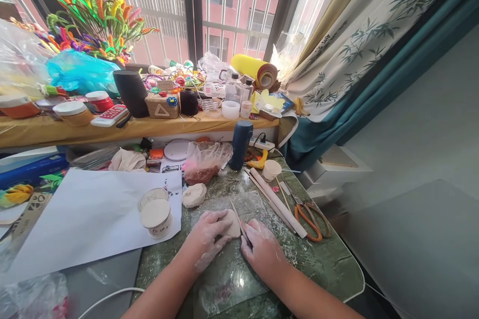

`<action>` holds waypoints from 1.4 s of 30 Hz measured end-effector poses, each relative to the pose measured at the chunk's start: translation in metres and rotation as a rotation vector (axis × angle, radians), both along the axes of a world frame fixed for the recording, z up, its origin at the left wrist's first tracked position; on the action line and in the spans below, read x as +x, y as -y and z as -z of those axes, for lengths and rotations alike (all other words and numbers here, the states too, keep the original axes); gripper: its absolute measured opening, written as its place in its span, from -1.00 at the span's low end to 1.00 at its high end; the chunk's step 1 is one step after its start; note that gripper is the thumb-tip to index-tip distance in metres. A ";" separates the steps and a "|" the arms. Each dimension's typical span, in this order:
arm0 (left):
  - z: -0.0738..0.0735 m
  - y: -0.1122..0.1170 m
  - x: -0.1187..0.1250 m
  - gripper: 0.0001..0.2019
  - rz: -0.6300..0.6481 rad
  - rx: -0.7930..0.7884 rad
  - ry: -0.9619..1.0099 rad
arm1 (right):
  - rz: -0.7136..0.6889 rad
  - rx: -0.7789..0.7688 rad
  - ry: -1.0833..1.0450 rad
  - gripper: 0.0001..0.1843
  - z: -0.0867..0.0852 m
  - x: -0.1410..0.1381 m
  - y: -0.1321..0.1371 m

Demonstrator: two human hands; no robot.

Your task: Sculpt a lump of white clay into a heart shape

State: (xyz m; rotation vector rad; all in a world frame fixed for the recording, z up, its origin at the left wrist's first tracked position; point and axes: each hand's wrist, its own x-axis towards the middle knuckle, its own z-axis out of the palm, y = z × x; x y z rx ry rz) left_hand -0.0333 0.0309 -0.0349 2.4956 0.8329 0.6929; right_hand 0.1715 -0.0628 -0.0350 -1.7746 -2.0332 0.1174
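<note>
Head view: one flat, smooth-edged disc of pale dough [232,228] lies on a glossy clear sheet [228,286] over the green, marbled tabletop [333,261]. Dusted with white powder, the left hand [210,238] rests loosely on the disc's left side, fingers extended, not clenched. The right hand [261,246] pinches one slim, straight tool [236,214] (its material is hard to make out) at the disc's right edge. Just beyond sits one rounded, lumpy mass of dough [194,195], near a crinkled plastic bag [204,173] with reddish-brown contents. To the right lie one thick, smooth rod [277,203], one pair of orange-handled scissors [298,203] and one small, pale cup [271,170].
</note>
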 end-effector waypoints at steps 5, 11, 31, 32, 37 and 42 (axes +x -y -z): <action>0.002 0.002 0.000 -0.70 -0.009 -0.002 0.020 | -0.015 -0.016 -0.033 -0.78 -0.001 0.004 0.000; 0.003 -0.001 0.000 -0.68 0.008 0.007 0.020 | -0.032 -0.102 -0.102 -0.72 -0.009 0.009 -0.001; 0.002 -0.001 0.001 -0.69 0.010 0.036 -0.026 | 0.088 -0.192 -0.169 -0.67 -0.020 0.004 -0.008; 0.002 -0.001 0.001 -0.70 0.007 0.032 -0.028 | 0.107 -0.204 -0.158 -0.67 -0.021 0.003 -0.009; 0.002 0.000 0.002 -0.71 -0.005 0.019 -0.031 | 0.078 -0.264 -0.053 -0.69 -0.026 -0.007 -0.008; 0.005 -0.001 0.001 -0.71 -0.013 0.036 -0.015 | 0.116 -0.271 -0.028 -0.71 -0.030 -0.007 -0.004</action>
